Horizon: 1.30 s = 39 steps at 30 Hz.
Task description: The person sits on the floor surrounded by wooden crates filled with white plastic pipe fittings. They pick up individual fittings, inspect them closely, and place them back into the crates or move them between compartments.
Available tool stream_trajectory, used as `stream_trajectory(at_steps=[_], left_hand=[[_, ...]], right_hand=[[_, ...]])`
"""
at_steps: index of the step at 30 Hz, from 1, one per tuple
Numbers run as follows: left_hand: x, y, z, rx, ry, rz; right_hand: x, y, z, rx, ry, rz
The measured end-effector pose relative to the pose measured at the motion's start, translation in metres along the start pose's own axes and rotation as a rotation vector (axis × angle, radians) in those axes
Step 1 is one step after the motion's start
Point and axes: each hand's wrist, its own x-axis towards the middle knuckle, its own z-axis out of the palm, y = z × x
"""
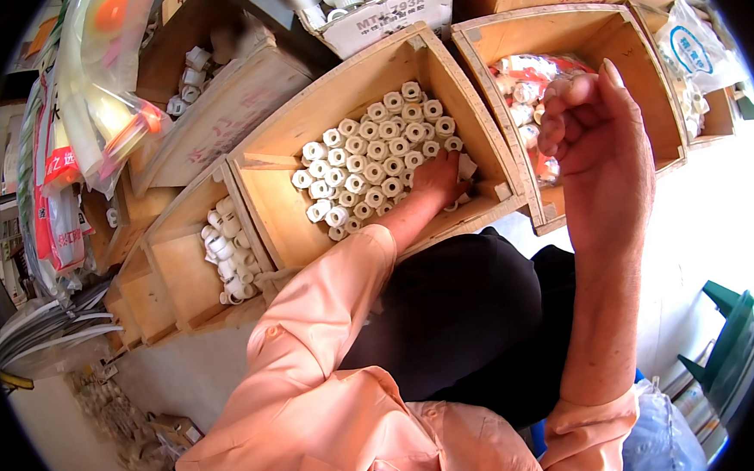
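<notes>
In the middle wooden box (337, 118), white plastic pipe fittings (377, 150) with hexagonal ends stand close together in rows. My left hand (439, 178) reaches down into the box's near right corner, its fingers among the fittings; a loose white fitting (467, 165) lies against the fingertips. Whether those fingers grip anything is hidden. Raised over the right-hand wooden box (571, 26) is my right hand (593, 118), palm turned up and inward, fingers curled and thumb pointing up. Nothing shows in it. Below it, that box holds plastic-wrapped white fittings (524, 94).
A smaller wooden compartment with white elbow fittings (229, 251) adjoins on the left. Plastic packages (102, 90) hang at upper left. A cardboard box (389, 18) of fittings stands behind. Coiled pipes (53, 333) lie far left, and a green object (733, 343) stands at right.
</notes>
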Motion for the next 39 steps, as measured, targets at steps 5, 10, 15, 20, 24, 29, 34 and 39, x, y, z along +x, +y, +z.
stream_trajectory(at_steps=[5, 10, 15, 20, 24, 29, 34, 39], left_hand=[[0.020, 0.007, 0.012, 0.035, 0.049, -0.041], [0.021, 0.016, -0.003, -0.055, 0.057, -0.088], [0.028, -0.028, 0.006, -0.733, 0.241, -0.068], [-0.008, -0.030, -0.046, -1.844, -0.210, -0.113], [-0.046, -0.019, -0.088, -1.974, -0.417, 0.106], [-0.092, 0.000, -0.125, -2.143, -0.360, 0.100], [-0.111, 0.007, -0.129, -2.358, -0.523, 0.438], [-0.123, 0.013, -0.135, -2.396, -0.481, 0.385]], right_hand=[[0.000, 0.001, 0.006, -0.004, 0.001, -0.014], [0.001, -0.001, 0.006, -0.042, 0.021, -0.008], [0.003, 0.000, 0.009, -0.043, 0.014, -0.019], [0.006, -0.001, 0.005, -0.078, 0.016, -0.022], [0.007, -0.001, 0.007, -0.165, 0.037, 0.027], [0.004, 0.002, 0.011, -0.552, -0.120, 0.085], [-0.011, 0.016, 0.018, -0.747, -0.520, 0.110], [-0.022, 0.025, 0.027, -0.950, -0.669, -0.008]])
